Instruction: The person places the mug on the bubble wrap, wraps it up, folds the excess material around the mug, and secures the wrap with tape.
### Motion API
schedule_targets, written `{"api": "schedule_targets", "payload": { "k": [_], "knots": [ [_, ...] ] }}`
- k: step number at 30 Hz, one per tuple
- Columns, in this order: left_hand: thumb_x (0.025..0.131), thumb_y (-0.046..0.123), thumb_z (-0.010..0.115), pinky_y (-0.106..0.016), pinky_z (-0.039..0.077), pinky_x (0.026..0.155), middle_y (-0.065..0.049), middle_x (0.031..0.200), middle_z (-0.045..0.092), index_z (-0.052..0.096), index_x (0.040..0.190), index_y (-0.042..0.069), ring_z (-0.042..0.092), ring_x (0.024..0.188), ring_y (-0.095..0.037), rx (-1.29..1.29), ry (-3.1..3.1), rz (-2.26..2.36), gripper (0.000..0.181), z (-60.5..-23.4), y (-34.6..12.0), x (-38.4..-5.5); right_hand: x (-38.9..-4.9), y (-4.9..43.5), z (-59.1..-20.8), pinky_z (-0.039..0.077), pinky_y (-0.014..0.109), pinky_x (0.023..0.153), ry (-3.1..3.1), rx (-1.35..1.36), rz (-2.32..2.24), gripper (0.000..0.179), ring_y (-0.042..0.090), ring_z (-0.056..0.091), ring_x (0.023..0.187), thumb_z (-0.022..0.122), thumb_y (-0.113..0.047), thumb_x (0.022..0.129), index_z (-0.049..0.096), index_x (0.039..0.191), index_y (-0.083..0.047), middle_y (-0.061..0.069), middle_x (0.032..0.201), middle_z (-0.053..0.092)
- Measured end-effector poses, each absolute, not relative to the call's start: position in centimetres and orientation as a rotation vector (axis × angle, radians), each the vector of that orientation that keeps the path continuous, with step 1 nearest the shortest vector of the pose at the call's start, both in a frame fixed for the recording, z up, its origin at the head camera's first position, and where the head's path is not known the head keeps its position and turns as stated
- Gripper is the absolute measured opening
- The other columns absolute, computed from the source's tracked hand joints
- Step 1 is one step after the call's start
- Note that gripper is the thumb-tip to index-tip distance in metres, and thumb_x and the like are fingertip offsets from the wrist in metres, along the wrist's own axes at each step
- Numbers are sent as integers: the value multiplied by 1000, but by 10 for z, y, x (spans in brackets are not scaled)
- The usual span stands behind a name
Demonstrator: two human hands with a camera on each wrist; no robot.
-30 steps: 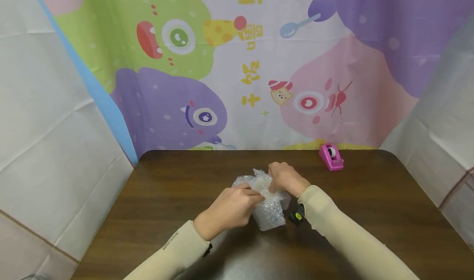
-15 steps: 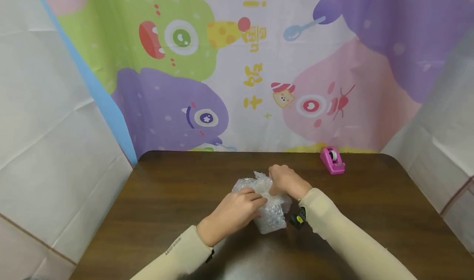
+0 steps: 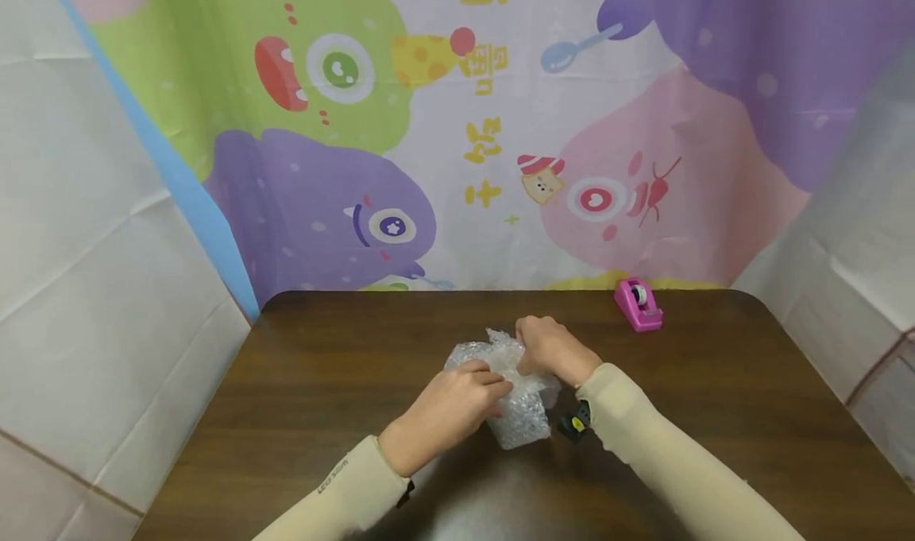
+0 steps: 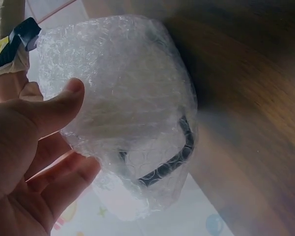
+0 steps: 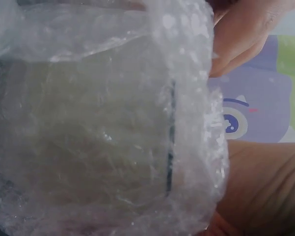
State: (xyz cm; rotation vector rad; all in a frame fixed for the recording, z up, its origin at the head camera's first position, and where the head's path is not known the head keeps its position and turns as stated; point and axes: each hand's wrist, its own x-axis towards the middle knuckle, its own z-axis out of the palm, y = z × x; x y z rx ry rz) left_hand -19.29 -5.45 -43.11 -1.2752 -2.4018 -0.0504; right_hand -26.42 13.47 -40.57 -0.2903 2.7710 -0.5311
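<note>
A package in clear bubble wrap (image 3: 525,420) is held upright over the middle of the table, between both hands. My left hand (image 3: 452,406) grips its left side; in the left wrist view the thumb (image 4: 71,91) lies on the near face, the fingers behind the edge. My right hand (image 3: 554,350) is curled over the far upper right part of the wrap. Through the plastic show a pale yellowish body and a dark curved strip (image 4: 174,164). Layers of wrap hide what the item inside is. Loose wrap sticks up between the hands.
A pink tape dispenser (image 3: 638,304) stands near the table's back right edge. The dark wooden table (image 3: 343,366) meets a cartoon-printed curtain (image 3: 465,247) behind, with pale panels on both sides. Small black wrist devices (image 3: 575,422) sit under the sleeves.
Both hands keep their grip on the bubble-wrapped package. It stays nearly in place; the left hand has edged very slightly towards the front of the table, and the view shifts a little.
</note>
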Motion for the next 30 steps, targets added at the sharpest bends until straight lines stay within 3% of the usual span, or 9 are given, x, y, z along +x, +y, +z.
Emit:
{"api": "schedule_targets", "payload": {
  "k": [7, 14, 16, 23, 30],
  "knots": [
    [86, 36, 84, -25, 60, 81, 7, 108, 76, 77, 111, 20, 68, 101, -13, -1259, -2432, -86, 30, -428, -56, -193, -258, 136, -404, 45, 30, 54, 2789, -251, -573, 24, 23, 55, 69, 78, -3, 80, 60, 96, -4, 10, 83, 61],
    [87, 55, 77, -38, 51, 108, -3, 133, 69, 71, 127, 12, 64, 125, -22, -1257, -2362, -57, 59, -433, -51, -198, -253, 133, -405, 49, 33, 58, 2800, -212, -548, 29, 24, 58, 73, 77, -2, 85, 61, 109, 0, 14, 94, 65],
    [86, 55, 78, -38, 50, 109, -4, 133, 70, 70, 129, 11, 64, 125, -22, -1264, -2365, -54, 62, -434, -50, -200, -253, 132, -405, 50, 34, 59, 2799, -205, -544, 28, 25, 58, 74, 76, -2, 85, 62, 109, 0, 14, 94, 65],
    [87, 49, 79, -39, 48, 113, -2, 117, 74, 73, 114, 10, 67, 119, -22, -1350, -2410, -149, 48, -438, -49, -207, -252, 131, -408, 43, 30, 53, 2774, -185, -549, 18, 23, 52, 67, 74, -2, 85, 59, 94, -4, 10, 81, 58],
    [92, 49, 73, -44, 44, 116, 1, 116, 76, 73, 115, 12, 66, 124, -24, -1344, -2462, -143, 43, -443, -50, -206, -251, 131, -408, 42, 30, 51, 2793, -209, -556, 17, 22, 51, 65, 75, -3, 85, 60, 92, -3, 9, 77, 56]
  ]
}}
